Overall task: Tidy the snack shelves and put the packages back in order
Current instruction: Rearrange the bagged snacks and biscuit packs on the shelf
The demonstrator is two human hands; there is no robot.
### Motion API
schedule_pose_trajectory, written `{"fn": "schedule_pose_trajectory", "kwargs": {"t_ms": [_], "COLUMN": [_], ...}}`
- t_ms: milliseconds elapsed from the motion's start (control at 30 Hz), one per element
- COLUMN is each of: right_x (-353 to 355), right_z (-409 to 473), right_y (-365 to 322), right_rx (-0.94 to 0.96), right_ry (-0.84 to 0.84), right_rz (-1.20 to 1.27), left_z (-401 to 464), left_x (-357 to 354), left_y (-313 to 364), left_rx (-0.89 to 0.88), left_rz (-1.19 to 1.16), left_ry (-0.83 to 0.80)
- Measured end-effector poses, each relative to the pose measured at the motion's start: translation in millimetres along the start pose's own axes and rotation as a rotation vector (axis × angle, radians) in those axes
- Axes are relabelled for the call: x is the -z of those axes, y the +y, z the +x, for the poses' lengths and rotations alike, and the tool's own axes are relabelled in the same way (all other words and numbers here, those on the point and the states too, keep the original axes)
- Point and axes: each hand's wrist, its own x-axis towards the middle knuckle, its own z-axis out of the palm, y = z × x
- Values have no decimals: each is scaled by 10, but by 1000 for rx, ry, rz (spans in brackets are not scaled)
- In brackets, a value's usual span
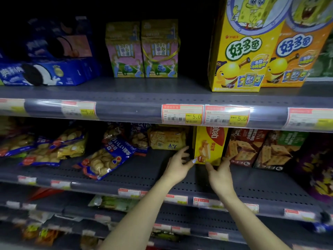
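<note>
Both forearms are reaching up from the six o'clock edge of the view onto the middle shelf (137, 170). The left hand (177, 167) is spreading its fingers, released, with the thumb tip lying at the lower left corner of an upright yellow wafer box (209, 145); contact appears likely, though blur prevents confirmation. The right hand (219, 175) is likewise opening, its fingers lying along the box's lower right edge without closing round it. The box is standing just past centre toward three o'clock, between a tan cracker pack (167, 139) at its nine o'clock and brown cracker bags (243, 147) at its three o'clock. Farther toward nine o'clock, blue-trimmed biscuit bags (106, 159) are lying flat and skewed. On the upper shelf beyond, blue sandwich-cookie packs (41, 73) are sitting at ten o'clock, two pink-and-green gift boxes (142, 49) at twelve, and tall yellow cartoon boxes (243, 51) at two o'clock.
</note>
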Motion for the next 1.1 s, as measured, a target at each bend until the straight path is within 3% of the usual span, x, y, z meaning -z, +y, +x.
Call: {"fn": "schedule_pose_trajectory", "kwargs": {"t_ms": [167, 467, 667, 900, 1100], "right_x": [-227, -1106, -1893, -2470, -2661], "right_z": [-226, -559, -714, -728, -670], "right_y": [-94, -547, -820, -924, -968], "right_rx": [-100, -72, -93, -235, -339], "right_ry": [-34, -244, -296, -294, -224], "right_rz": [-17, -94, -91, 66, 270], "left_z": [-289, -535, -543, -543, -576], "left_x": [491, 1746, 2594, 2806, 2827], "left_y": [-202, -785, -1228, -1374, -1306], "left_rx": [2, -82, 18, 96, 94], "left_rz": [125, 389, 530, 498, 230], "left_ry": [69, 279, 388, 213, 88]}}
